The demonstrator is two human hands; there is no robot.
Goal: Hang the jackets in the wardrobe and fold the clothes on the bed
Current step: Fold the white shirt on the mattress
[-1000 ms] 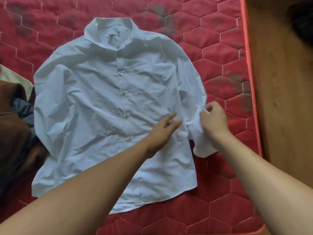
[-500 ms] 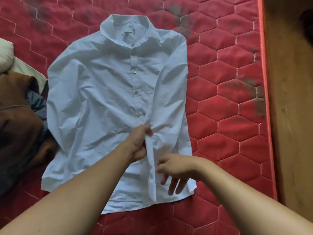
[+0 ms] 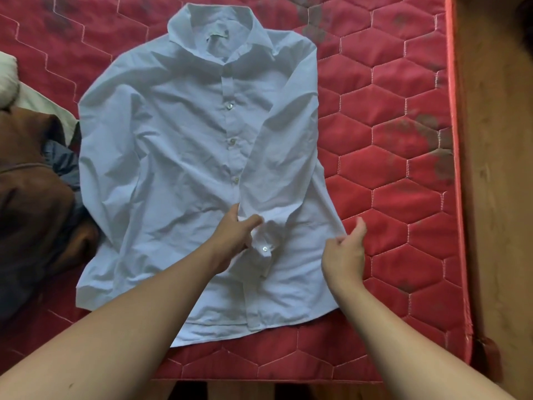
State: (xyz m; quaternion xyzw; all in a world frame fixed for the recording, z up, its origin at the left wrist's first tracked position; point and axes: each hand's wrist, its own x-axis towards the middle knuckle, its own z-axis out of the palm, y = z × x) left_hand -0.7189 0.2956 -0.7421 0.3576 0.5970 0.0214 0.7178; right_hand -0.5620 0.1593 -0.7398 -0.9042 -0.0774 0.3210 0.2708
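Shirt (image 3: 184, 157) on the bed (image 3: 389, 157) — sleeve (image 3: 277, 157) now crossed over the front, cuff (image 3: 264, 246) pinched by left hand (image 3: 235, 238); right hand (image 3: 344, 251) newly gripping side edge. Likely side fold next.

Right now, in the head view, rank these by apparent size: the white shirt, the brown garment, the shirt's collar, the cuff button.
1. white shirt
2. brown garment, though the frame edge cuts it off
3. collar
4. cuff button

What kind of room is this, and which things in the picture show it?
Most likely a bedroom at home. A red quilted mattress fills the view, a white shirt lies spread on it, and a pile of other clothes sits at its left.
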